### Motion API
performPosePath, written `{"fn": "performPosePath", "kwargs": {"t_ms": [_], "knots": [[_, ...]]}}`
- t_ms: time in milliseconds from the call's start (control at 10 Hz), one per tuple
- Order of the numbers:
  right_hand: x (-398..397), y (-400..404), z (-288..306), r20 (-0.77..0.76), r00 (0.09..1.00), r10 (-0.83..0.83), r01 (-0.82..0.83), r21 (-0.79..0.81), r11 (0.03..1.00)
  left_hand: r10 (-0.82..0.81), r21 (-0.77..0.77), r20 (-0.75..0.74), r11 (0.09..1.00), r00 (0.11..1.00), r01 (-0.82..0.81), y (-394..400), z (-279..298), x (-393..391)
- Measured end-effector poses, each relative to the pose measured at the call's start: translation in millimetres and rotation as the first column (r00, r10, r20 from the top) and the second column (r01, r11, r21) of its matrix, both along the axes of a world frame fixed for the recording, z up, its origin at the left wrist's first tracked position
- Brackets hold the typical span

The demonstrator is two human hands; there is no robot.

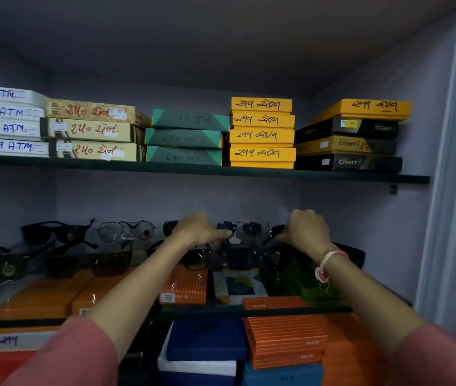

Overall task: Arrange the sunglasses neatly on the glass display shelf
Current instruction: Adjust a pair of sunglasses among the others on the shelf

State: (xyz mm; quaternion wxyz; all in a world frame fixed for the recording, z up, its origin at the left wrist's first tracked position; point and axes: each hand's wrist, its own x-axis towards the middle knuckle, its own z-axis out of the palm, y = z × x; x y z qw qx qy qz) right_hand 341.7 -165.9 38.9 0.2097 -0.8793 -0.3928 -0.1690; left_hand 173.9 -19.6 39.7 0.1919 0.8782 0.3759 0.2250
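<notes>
A glass display shelf [26, 322] carries two rows of sunglasses. In the back row stand a black pair [54, 232], a clear aviator pair [126, 230] and a blue-lens pair [249, 227] with a white tag. My left hand [197, 228] reaches over the front row, and its fingertips pinch the left side of the blue-lens pair. My right hand [307, 228] is closed on a dark pair [276, 232] at the back right, most of which it hides. Dark pairs [4, 267] [109, 261] [197, 259] line the front row.
The upper shelf [193, 169] holds stacks of white, beige, green, yellow and black boxes. Orange and blue boxes [282, 338] lie under the glass shelf. The cabinet's side wall and frame [449, 190] close off the right.
</notes>
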Motion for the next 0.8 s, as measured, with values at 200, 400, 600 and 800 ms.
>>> {"fn": "performPosePath", "kwargs": {"t_ms": [200,400,600,800], "knots": [[-14,2,2,-0.175,0.819,0.546,-0.539,0.092,0.838,-0.185,0.023,0.005,0.983,0.983,0.185,23,-11,-65],[-8,4,-7,-0.229,0.798,0.558,-0.577,-0.021,0.817,-0.095,0.206,-0.088,0.972,0.992,0.111,32,-22,-85],[-9,10,-10,-0.224,0.794,0.565,-0.575,0.023,0.818,-0.089,0.215,-0.088,0.971,0.992,0.106,28,-22,-87],[-16,6,-4,-0.183,0.806,0.563,-0.563,0.058,0.824,-0.099,0.199,-0.019,0.975,0.995,0.101,14,-18,-94]]}}
